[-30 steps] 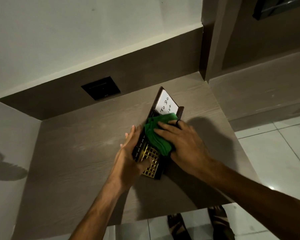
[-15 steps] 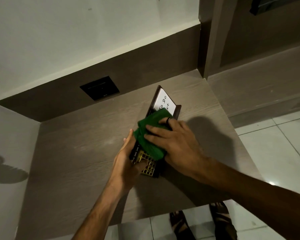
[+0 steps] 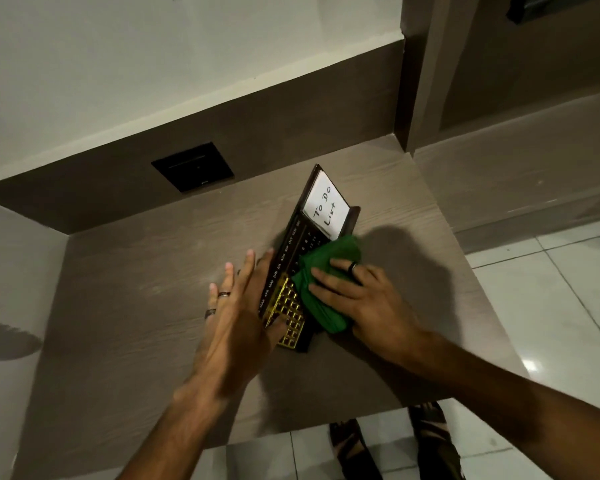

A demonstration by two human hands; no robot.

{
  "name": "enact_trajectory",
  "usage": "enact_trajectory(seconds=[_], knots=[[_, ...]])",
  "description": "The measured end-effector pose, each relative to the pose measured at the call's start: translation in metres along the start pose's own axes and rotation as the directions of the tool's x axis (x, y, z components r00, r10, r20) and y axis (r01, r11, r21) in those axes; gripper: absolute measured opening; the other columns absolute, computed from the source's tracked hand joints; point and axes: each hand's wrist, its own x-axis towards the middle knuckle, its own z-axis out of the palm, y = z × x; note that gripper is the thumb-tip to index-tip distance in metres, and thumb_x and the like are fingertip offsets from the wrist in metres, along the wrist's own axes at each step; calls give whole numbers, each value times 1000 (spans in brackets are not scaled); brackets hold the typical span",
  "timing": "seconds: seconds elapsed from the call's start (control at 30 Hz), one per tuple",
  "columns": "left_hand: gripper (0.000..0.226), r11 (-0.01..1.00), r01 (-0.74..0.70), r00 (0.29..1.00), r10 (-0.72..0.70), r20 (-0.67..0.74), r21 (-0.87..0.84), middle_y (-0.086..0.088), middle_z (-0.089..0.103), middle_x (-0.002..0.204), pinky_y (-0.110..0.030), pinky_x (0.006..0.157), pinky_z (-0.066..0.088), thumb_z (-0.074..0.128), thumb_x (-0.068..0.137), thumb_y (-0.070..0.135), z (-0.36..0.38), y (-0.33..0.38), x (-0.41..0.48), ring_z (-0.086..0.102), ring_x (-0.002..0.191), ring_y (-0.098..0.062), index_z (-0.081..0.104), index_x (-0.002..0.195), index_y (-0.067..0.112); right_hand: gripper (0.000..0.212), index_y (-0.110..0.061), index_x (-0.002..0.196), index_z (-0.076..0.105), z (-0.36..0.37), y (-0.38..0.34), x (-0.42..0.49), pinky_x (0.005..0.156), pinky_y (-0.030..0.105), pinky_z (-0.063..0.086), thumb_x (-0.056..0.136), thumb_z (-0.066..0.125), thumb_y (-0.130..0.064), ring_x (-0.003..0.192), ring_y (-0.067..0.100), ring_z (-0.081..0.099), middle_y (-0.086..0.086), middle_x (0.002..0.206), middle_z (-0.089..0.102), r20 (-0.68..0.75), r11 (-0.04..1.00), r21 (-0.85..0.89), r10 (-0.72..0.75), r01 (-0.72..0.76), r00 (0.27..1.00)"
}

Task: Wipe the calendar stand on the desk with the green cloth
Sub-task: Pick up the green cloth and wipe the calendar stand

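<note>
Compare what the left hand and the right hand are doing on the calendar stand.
The right hand presses the green cloth flat on the calendar stand; the left hand holds no cloth and braces the stand's left edge. The left hand's fingers are spread straight; the right hand's lie over the cloth. Both wear rings and touch the stand.

We see the green cloth (image 3: 323,282) under the right hand (image 3: 357,299) has slid off the middle of the calendar stand (image 3: 291,258) toward its right edge; the month strip and date rows, covered before, now show; the "To Do List" note (image 3: 324,211) reads whole; the left hand (image 3: 239,317) has flattened, fingers spread along the stand's left side.
</note>
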Motion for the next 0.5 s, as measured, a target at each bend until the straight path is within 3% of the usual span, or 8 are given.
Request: enact_trajectory(seconds=[0.1,0.23,0.3,0.37,0.43,0.5], knots=[[112,994,-53,999,53,1,95,2,-10,163,-59,119,-2,70,83,30,-3,0,3,-11,149,-30,-23,141,53,72,-19,135,57,-8,21,5,93,53,43,68,77,0,133,38,45,4,144,53,33,999,36,21,-22,999],[110,995,-65,998,64,24,73,1,-10,163,-57,118,-4,70,84,24,-5,3,3,-12,149,-31,-18,145,49,64,-18,131,60,-29,61,39,101,53,40,73,66,8,131,39,43,12,142,54,-92,950,-51,304,-310,948],[110,997,-65,998,64,29,46,2,-11,162,-56,118,-5,70,85,23,-4,2,3,-14,149,-31,-18,145,49,57,-19,129,60,-34,63,47,99,51,41,77,62,3,126,38,44,12,138,54,-122,901,-99,409,-422,904],[109,998,-59,998,59,28,-3,4,-11,161,-55,117,-7,69,85,22,-3,2,2,-15,148,-31,-17,146,49,48,-12,122,66,-26,41,41,95,50,44,75,68,-6,119,41,52,16,128,61,-116,944,-71,313,-322,943],[105,998,-50,999,51,19,-46,7,-9,160,-57,118,-5,67,86,20,-1,4,2,-16,148,-28,-12,150,45,40,-9,114,71,-8,12,16,91,50,48,74,75,-7,115,41,60,16,121,68,-81,998,-21,55,-57,995],[102,996,-56,998,57,6,-67,8,-4,161,-60,118,-2,66,87,19,0,3,2,-14,147,-25,-8,153,42,35,-11,118,69,0,5,-4,96,47,45,85,59,-7,122,36,57,13,127,66,0,982,-43,-184,184,983]])
